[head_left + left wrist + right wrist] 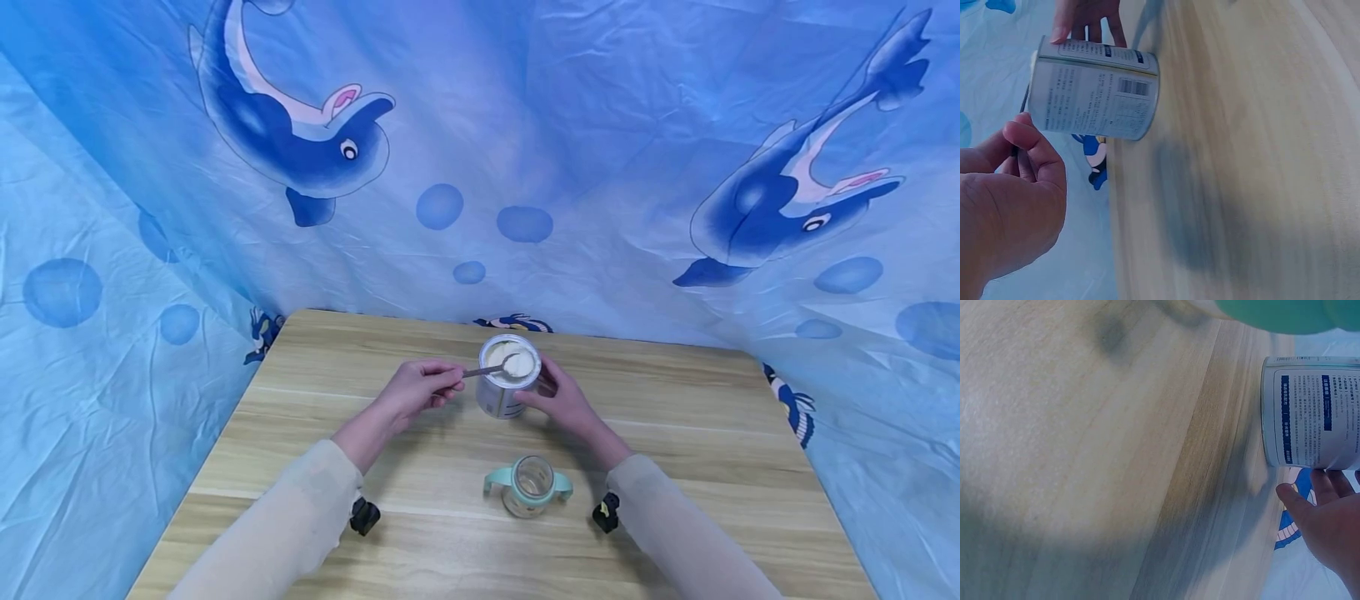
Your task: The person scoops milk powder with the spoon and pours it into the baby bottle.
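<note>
My left hand (423, 388) pinches the handle of a spoon (483, 371) between thumb and fingers. The spoon's bowl lies over the off-white powder (517, 363) inside an open can (497, 402). Printed text and a barcode cover the can (1097, 94) in the left wrist view. At the can's right side, my right hand (562, 402) curves its thumb and fingers round the wall; some fingers are hidden behind it. Seen from the right wrist, fingertips of the right hand (1335, 512) meet the can (1313, 412) near its side.
A clear baby bottle (531, 483) with a mint-green collar and two handles stands uncapped nearer me, between my forearms. The wooden table (675, 433) ends at a blue dolphin-print cloth (600, 167) behind the can. Black wrist cameras hang below both sleeves.
</note>
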The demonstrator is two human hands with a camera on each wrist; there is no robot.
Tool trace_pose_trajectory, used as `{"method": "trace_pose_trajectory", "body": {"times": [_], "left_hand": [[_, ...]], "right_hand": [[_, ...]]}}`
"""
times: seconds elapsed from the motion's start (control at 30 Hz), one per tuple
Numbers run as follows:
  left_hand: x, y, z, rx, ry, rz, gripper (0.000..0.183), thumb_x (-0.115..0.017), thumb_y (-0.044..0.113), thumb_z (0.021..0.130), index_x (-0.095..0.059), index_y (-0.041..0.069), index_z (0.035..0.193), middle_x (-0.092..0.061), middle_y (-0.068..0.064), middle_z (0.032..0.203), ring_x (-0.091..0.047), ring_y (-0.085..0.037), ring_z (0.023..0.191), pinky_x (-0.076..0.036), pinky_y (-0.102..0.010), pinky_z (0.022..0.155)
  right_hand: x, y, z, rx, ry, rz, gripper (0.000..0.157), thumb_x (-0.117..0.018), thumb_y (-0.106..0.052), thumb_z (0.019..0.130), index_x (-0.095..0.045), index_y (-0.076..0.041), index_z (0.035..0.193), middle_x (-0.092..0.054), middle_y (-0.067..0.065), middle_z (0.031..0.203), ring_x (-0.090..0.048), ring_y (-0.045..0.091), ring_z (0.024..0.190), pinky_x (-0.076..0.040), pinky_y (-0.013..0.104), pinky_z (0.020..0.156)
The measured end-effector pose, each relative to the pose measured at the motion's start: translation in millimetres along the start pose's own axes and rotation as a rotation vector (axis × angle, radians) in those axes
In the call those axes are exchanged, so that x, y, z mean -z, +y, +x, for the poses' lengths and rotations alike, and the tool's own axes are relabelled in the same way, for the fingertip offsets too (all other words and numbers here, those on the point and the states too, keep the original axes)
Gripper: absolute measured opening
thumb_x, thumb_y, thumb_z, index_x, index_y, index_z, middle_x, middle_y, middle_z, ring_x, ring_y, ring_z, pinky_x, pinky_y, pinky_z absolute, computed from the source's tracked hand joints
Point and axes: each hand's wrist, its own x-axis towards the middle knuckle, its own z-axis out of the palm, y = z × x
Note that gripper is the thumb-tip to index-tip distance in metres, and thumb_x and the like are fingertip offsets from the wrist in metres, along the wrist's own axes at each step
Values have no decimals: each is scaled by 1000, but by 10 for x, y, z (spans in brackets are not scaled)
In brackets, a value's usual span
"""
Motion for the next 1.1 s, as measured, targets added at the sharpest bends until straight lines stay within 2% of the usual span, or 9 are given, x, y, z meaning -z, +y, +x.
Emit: {"method": "trace_pose_trajectory", "body": {"times": [0.13,0.33,0.8,1.1], "left_hand": [[-7,15,14,-6,3,-9,29,-73,13,104,-72,-3,128,-78,-13,97,-68,-12,75,-57,-19,63],[8,13,26,1,7,-33,30,-72,10,104,-69,-6,128,-78,-11,94,-68,-10,72,-57,-18,63],[3,10,34,4,-1,-25,31,-72,10,104,-69,-7,129,-78,-7,89,-67,-8,70,-57,-17,61],[34,1,42,29,-2,-84,32,-70,10,105,-67,-7,132,-77,-6,89,-67,-7,69,-56,-15,60]], "right_hand": [[2,-1,-10,-4,3,-9,83,-82,-9,95,-37,-5,164,-49,24,160,-46,41,149,-41,55,123],[-2,-13,-13,-20,4,-25,83,-84,-14,95,-39,-10,164,-50,18,161,-47,36,150,-42,51,123],[5,5,-6,-12,3,-24,84,-85,-15,94,-39,-10,164,-49,18,161,-46,37,150,-42,53,123],[4,-25,-13,-17,-2,-24,85,-85,-17,94,-38,-10,165,-48,19,162,-45,38,151,-41,54,123]]}}
